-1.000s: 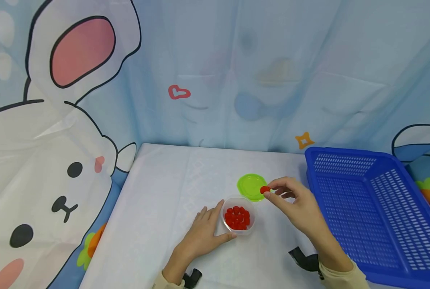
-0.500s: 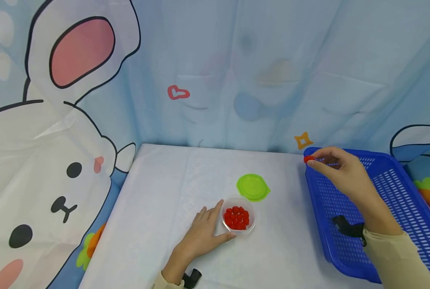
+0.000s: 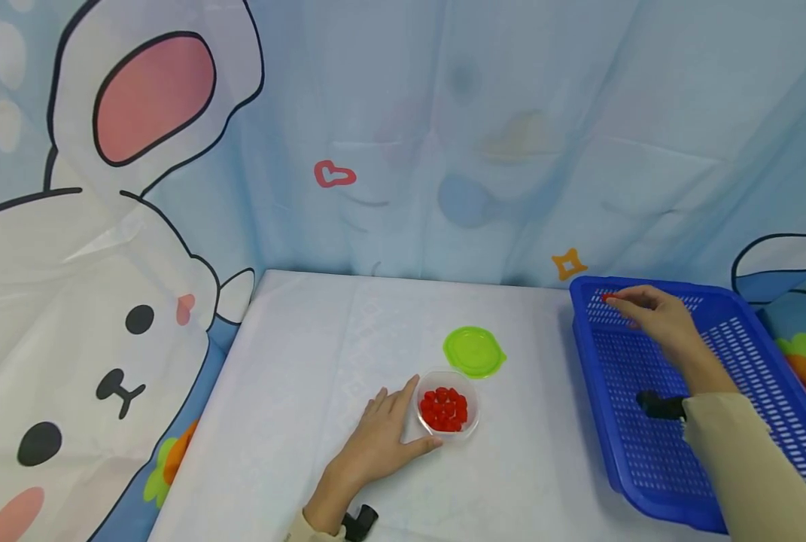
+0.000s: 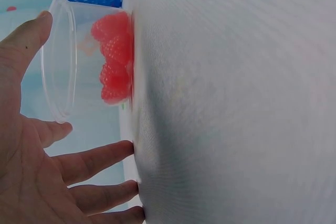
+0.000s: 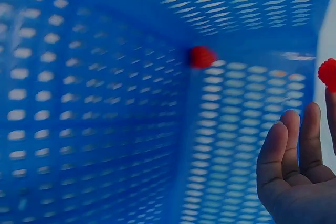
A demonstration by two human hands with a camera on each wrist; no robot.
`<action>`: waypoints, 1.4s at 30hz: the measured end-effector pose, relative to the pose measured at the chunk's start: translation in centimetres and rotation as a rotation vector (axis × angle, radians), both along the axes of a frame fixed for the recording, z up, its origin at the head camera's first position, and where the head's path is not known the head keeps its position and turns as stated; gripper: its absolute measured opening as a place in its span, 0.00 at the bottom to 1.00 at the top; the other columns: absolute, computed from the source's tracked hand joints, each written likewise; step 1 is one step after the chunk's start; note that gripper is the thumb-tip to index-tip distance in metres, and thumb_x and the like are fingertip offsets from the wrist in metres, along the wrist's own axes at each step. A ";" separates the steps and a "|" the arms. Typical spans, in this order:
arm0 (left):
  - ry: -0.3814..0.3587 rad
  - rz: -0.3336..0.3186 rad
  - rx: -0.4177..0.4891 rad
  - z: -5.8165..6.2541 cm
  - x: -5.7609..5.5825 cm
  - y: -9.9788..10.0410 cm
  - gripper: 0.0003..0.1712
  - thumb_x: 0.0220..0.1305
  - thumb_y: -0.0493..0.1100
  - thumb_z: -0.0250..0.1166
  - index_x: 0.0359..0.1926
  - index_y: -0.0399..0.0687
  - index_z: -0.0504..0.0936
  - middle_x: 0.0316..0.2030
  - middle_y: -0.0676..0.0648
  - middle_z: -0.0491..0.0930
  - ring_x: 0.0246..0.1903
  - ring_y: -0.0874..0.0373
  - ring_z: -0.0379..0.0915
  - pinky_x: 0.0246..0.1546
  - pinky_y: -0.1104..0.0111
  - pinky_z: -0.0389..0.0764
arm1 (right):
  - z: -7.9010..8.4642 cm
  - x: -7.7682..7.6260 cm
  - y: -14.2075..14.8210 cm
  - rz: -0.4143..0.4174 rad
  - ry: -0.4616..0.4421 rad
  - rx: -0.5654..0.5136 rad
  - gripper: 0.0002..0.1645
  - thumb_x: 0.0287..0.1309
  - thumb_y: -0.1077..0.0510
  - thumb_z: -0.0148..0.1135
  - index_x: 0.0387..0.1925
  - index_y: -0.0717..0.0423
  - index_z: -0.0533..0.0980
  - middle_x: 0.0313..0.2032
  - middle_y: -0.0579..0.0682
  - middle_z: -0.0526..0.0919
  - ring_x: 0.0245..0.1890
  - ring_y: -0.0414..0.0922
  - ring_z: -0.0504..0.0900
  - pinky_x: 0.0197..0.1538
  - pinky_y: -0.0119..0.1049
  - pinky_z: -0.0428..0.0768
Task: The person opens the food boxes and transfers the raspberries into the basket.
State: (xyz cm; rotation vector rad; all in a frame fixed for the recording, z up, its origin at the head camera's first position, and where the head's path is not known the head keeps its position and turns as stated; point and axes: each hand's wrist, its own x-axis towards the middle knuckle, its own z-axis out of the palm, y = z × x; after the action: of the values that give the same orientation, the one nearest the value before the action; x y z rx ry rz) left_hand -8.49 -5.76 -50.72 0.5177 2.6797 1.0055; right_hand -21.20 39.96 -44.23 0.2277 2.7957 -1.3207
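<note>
A clear plastic cup (image 3: 472, 426) stands on the white table, with several red raspberries (image 3: 444, 409) piled in its bottom. My left hand (image 3: 382, 444) rests at its left side, thumb and index finger spread along the rim; in the left wrist view the other fingertips (image 4: 130, 148) touch the tablecloth. Over the far left part of the blue basket (image 3: 595, 421), my right hand (image 3: 667, 320) pinches a single raspberry (image 5: 328, 74) between thumb and fingertip. Another raspberry (image 5: 202, 56) lies in a corner of the basket in the right wrist view.
Just behind the cup lies a green lid (image 3: 474, 351) with a small tab. The basket's perforated walls rise at the table's right side. A blue printed curtain (image 3: 403, 150) hangs behind the table, and a rabbit print (image 3: 71, 316) is at the left.
My right hand, with the raspberry, has moved from above the green lid rightward and away from me, over the basket's rim. My left hand and the cup have stayed put.
</note>
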 end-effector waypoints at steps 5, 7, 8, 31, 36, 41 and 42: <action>0.008 -0.001 -0.005 0.0 0.0 -0.1 0.58 0.58 0.73 0.64 0.80 0.54 0.50 0.73 0.45 0.62 0.72 0.35 0.51 0.70 0.42 0.51 | -2.5 -1.0 1.6 0.036 -0.106 0.021 0.40 0.66 0.34 0.59 0.59 0.66 0.72 0.54 0.60 0.73 0.46 0.53 0.74 0.42 0.44 0.78; 0.012 -0.003 -0.010 0.0 0.0 -0.1 0.58 0.58 0.73 0.64 0.80 0.54 0.50 0.73 0.45 0.62 0.72 0.35 0.51 0.70 0.41 0.52 | -3.3 -1.2 2.0 0.043 -0.149 0.021 0.40 0.66 0.35 0.59 0.59 0.69 0.71 0.54 0.63 0.71 0.44 0.53 0.73 0.41 0.43 0.78; 0.013 -0.003 -0.011 0.0 0.0 -0.1 0.58 0.58 0.73 0.64 0.80 0.54 0.50 0.73 0.45 0.62 0.72 0.35 0.51 0.70 0.41 0.52 | -3.5 -1.2 2.2 0.039 -0.161 0.026 0.40 0.66 0.36 0.60 0.58 0.69 0.72 0.53 0.62 0.71 0.43 0.52 0.73 0.39 0.42 0.78; 0.013 -0.011 -0.022 -0.2 -0.2 0.0 0.58 0.59 0.73 0.63 0.80 0.55 0.49 0.73 0.45 0.62 0.72 0.35 0.50 0.70 0.42 0.51 | -0.3 0.3 0.0 0.053 -0.119 0.032 0.37 0.72 0.40 0.53 0.63 0.69 0.68 0.63 0.74 0.65 0.59 0.70 0.67 0.54 0.65 0.71; 0.017 -0.013 -0.022 -0.2 -0.1 0.0 0.58 0.59 0.72 0.63 0.80 0.55 0.48 0.73 0.45 0.61 0.72 0.35 0.49 0.70 0.42 0.51 | 2.9 2.0 -2.5 0.124 -0.062 0.059 0.38 0.71 0.37 0.53 0.64 0.66 0.69 0.62 0.70 0.67 0.59 0.68 0.66 0.53 0.65 0.70; 0.011 -0.009 -0.014 -0.3 -0.1 0.0 0.58 0.59 0.73 0.63 0.80 0.56 0.48 0.73 0.46 0.60 0.72 0.35 0.49 0.70 0.42 0.50 | 6.1 4.0 -5.5 0.206 0.017 0.142 0.32 0.72 0.40 0.55 0.62 0.61 0.73 0.57 0.64 0.73 0.51 0.59 0.72 0.45 0.53 0.73; 0.011 -0.009 -0.014 -0.3 -0.1 0.0 0.58 0.59 0.73 0.63 0.80 0.56 0.48 0.73 0.46 0.60 0.72 0.35 0.49 0.70 0.42 0.50 | 6.6 4.3 -6.1 0.228 0.031 0.154 0.30 0.72 0.42 0.55 0.61 0.60 0.74 0.55 0.63 0.75 0.49 0.57 0.73 0.43 0.50 0.74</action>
State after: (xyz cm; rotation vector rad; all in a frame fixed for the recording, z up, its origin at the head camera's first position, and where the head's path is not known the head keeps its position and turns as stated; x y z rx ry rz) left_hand -8.55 -5.72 -50.99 0.5330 2.6898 0.9834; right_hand -16.88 33.88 -37.66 -0.1057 2.8464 -1.0713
